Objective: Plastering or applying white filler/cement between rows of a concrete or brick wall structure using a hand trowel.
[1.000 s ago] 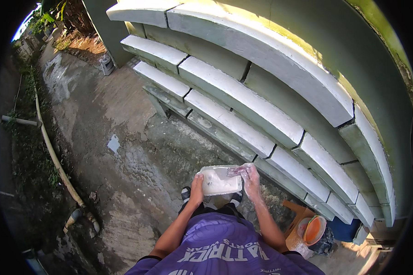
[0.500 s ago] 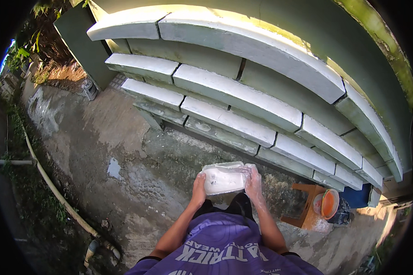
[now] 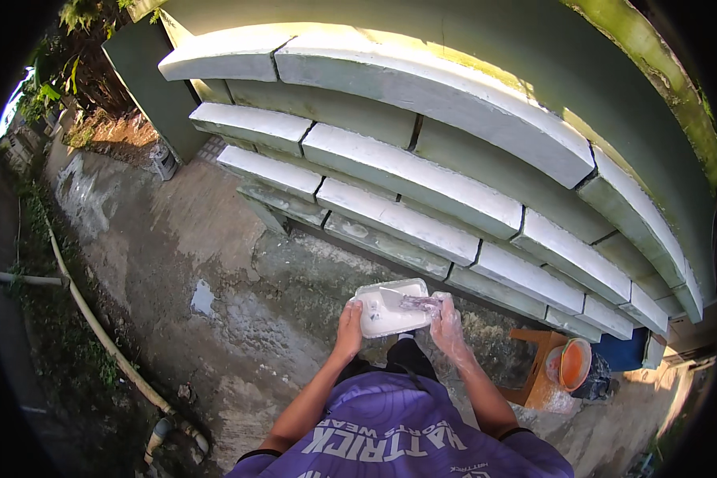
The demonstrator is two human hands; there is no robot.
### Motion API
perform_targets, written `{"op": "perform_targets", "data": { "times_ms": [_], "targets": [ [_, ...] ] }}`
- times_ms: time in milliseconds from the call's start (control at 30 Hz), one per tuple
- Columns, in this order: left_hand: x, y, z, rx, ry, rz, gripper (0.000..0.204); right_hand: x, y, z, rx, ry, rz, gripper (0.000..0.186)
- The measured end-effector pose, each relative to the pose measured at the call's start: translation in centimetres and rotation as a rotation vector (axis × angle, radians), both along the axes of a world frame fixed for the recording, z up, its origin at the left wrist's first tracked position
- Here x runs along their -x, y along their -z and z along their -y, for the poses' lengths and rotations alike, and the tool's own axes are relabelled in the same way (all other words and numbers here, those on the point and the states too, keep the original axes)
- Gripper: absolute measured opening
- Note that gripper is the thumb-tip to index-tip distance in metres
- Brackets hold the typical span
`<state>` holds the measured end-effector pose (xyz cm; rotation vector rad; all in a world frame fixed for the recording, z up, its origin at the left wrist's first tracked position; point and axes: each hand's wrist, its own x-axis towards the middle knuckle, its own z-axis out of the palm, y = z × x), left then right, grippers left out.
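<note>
A white plastic tray [image 3: 386, 319] holding white paste sits between my hands, low in the middle of the view. My left hand [image 3: 349, 325] is closed on the tray's left side. My right hand [image 3: 448, 325], coated in white, grips a flat scraper [image 3: 414, 301] that lies across the tray, at its right side. Above and to the right stand curved, tiered ledges [image 3: 406, 159] with white tops and grey-green fronts, split by dark joints.
A wooden stool [image 3: 534, 366] with an orange container [image 3: 573, 364] and a blue object [image 3: 617, 350] is at the lower right. A long pipe [image 3: 92, 311] runs along weeds on the left. A grey bucket [image 3: 163, 162] stands by the green wall [image 3: 139, 95] on wet, stained concrete.
The camera view has turned, so the ledges sit more level and further left. The tray has risen slightly and tilted, with the scraper showing clearly over it again.
</note>
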<state>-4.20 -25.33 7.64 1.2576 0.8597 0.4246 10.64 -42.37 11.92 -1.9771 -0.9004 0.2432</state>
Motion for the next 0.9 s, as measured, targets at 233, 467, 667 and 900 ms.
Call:
{"op": "perform_targets", "data": {
  "times_ms": [233, 467, 667, 900],
  "targets": [
    [-2.2, 0.6, 1.5, -0.069, -0.103, -0.039, 0.055, -3.4, 0.3, -0.7, 0.025, -0.078, 0.060, 0.026],
    [-5.8, 0.4, 2.1, -0.047, -0.152, 0.001, 0.051, -7.6, 1.3, -0.5, 0.033, -0.075, 0.003, 0.023],
    [-8.9, -0.5, 3.4, -0.103, -0.267, -0.029, 0.049, -11.4, 1.4, -0.7, 0.067, -0.148, 0.016, 0.027],
    [-10.7, -0.2, 4.1, -0.069, -0.303, -0.052, 0.050, -13.6, 0.5, -1.4, 0.053, -0.136, -0.117, 0.029]
  ]
}}
